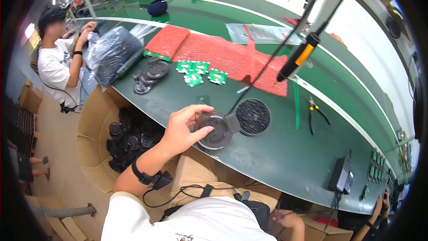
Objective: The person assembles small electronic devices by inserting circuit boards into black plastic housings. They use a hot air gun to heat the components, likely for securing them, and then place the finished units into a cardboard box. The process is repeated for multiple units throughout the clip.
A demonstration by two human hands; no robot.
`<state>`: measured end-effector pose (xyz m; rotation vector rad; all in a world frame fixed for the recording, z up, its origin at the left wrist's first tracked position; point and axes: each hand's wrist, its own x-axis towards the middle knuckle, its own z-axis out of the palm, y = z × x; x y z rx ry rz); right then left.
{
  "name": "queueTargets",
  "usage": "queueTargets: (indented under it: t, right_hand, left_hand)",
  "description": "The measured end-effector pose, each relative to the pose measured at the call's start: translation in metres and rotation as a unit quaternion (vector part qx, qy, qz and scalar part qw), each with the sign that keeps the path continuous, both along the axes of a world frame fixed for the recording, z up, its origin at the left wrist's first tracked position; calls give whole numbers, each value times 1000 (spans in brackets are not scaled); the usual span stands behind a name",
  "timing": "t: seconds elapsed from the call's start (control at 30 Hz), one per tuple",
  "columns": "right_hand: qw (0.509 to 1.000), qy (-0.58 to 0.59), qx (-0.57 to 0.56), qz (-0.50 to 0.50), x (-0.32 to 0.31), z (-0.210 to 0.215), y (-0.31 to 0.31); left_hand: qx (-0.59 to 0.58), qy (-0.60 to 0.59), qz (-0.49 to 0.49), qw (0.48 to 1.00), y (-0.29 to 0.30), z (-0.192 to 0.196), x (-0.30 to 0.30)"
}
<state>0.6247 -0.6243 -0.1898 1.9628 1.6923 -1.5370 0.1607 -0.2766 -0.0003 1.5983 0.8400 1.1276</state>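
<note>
My left hand (183,127) grips a round dark plastic housing (217,134) with a square tab, thumb across its face and fingers at its far edge. It is at the bench's near edge. Just right of it stands a round dish of small black screws (253,117). My right hand (285,218) is low at the right, beside my lap and below the bench edge; its fingers are too dim to make out. Several green circuit boards (194,79) lie farther back, next to a stack of similar dark housings (151,76).
An electric screwdriver (299,58) hangs over the red bubble wrap (232,60). Pliers (311,111) and a black power box (341,175) lie to the right. A carton (91,143) of dark housings stands below left. One co-worker (58,62) handles a plastic bag; another's hands show lower right.
</note>
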Motion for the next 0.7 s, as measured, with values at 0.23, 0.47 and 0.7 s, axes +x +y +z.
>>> queueTargets:
  t: [0.23, 0.47, 0.7]
  right_hand:
    - [982, 139, 122, 47, -60, 229, 61]
    - [859, 14, 507, -71, -131, 223, 186]
    - [868, -84, 487, -43, -146, 197, 202]
  left_hand:
    - [77, 227, -98, 966, -27, 9, 85]
    - [245, 209, -57, 945, -32, -15, 134]
    - [206, 248, 214, 922, 40, 0, 43]
